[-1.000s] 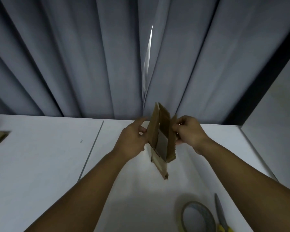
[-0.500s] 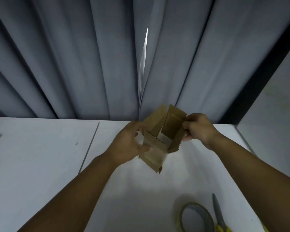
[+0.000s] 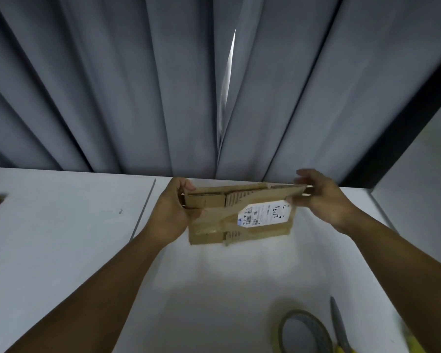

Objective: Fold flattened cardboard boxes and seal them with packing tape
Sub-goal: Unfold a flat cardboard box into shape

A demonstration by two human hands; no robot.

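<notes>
Cardboard box [image 3: 214, 228]: left hand [image 3: 171, 212] grips its left end, right hand [image 3: 321, 200] pinches its top-right corner. Likely light, stiff panels, floppy creases; hold the 2 ends.

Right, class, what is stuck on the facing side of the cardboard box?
A shipping label with barcode and handwriting, beside glossy tape. The right hand covers its upper corner; the inside of the cardboard box is hidden.

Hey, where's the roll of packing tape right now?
In the head view, the tape roll lies at the bottom right of the white table, just left of the scissors and nearer the person than the held cardboard box.
</notes>
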